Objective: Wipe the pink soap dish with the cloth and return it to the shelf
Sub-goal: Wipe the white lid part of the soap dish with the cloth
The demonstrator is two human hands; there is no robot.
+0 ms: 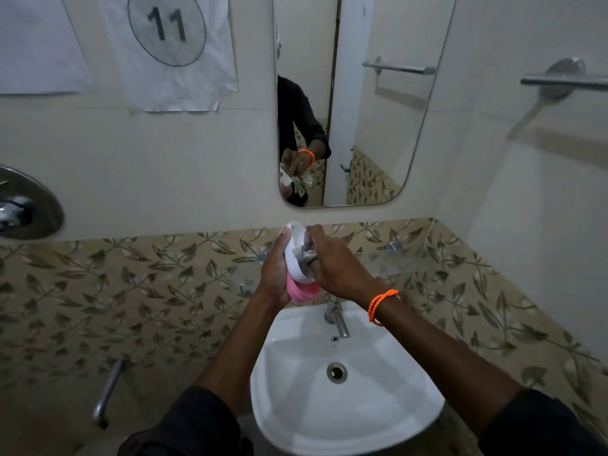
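Observation:
My left hand point(274, 269) holds the soap dish point(296, 258) upright above the sink, gripping it from the left side. The dish has a white upper part and a pink part point(302, 292) showing below my fingers. My right hand point(335, 266), with an orange thread band on the wrist, presses a grey-white cloth point(307, 255) into the white part of the dish. Most of the cloth is hidden inside my right fist. A glass shelf point(394, 261) runs along the wall right behind my hands.
A white basin point(378, 406) with a chrome tap point(337, 315) sits directly below my hands. A mirror point(378, 126) hangs above. Chrome towel bar point(559, 82) on the right wall, a shower mixer point(23, 205) at left, a spout point(107, 393) lower left.

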